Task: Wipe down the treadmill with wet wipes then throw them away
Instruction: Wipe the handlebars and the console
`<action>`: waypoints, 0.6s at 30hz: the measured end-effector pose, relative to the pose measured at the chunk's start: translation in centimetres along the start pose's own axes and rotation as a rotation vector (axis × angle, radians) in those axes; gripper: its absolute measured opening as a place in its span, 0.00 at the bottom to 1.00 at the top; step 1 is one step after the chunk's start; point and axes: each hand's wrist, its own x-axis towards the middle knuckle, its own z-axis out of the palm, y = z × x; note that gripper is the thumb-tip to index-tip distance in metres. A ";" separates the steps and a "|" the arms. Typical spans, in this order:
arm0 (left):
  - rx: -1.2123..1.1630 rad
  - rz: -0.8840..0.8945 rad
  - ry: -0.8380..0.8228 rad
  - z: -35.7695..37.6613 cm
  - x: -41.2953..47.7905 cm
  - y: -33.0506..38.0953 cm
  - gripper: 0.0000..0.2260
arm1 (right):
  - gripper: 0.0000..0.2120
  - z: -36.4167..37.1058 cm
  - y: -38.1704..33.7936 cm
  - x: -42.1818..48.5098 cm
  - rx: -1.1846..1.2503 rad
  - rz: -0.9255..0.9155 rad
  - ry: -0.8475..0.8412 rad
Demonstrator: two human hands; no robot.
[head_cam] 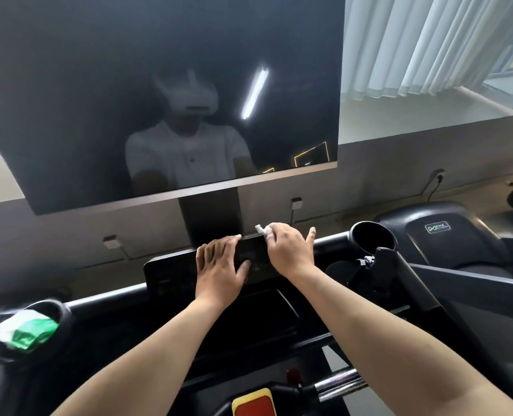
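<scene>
The treadmill's black control panel point(171, 270) lies under a large dark screen point(159, 94). My left hand point(220, 265) rests flat on the panel with its fingers spread. My right hand point(288, 249) pinches a crumpled white wet wipe point(262, 230) against the panel's top edge, just right of the left hand. Most of the wipe is hidden under the fingers. A green and white pack of wipes point(27, 328) sits in the left cup holder point(61, 309).
An empty cup holder point(372, 237) is at the right of the console. A red and yellow stop button point(253, 403) sits at the bottom centre beside a chrome handlebar point(336, 382). Another treadmill point(438, 229) stands to the right, below a curtained window point(423, 43).
</scene>
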 end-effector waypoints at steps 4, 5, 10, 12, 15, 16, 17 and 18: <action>-0.035 0.006 -0.012 -0.4 -0.1 -0.1 0.30 | 0.15 1.3 -2.3 -0.7 -0.084 -0.069 -0.070; -0.054 0.013 -0.010 -0.5 0.0 -0.3 0.30 | 0.16 1.7 -3.1 -0.9 -0.100 -0.117 -0.099; -0.075 0.128 -0.022 -1.8 0.5 -2.8 0.27 | 0.21 1.8 -3.8 -0.5 -0.099 -0.248 -0.229; -0.051 0.095 0.027 -2.6 0.1 -4.5 0.24 | 0.15 1.1 -2.3 0.3 -0.078 -0.192 -0.197; 0.020 -0.037 0.110 -3.8 -1.2 -7.4 0.24 | 0.12 0.5 -1.0 0.9 -0.071 -0.046 -0.101; 0.034 -0.062 0.119 -4.0 -1.6 -8.2 0.23 | 0.12 0.7 -1.3 0.7 -0.099 -0.023 -0.075; 0.034 -0.087 0.114 -4.2 -2.0 -8.7 0.22 | 0.13 0.9 -1.9 0.5 -0.138 -0.012 -0.065; 0.029 -0.107 0.103 -4.4 -2.3 -8.9 0.22 | 0.13 1.3 -2.7 0.2 -0.178 -0.017 -0.064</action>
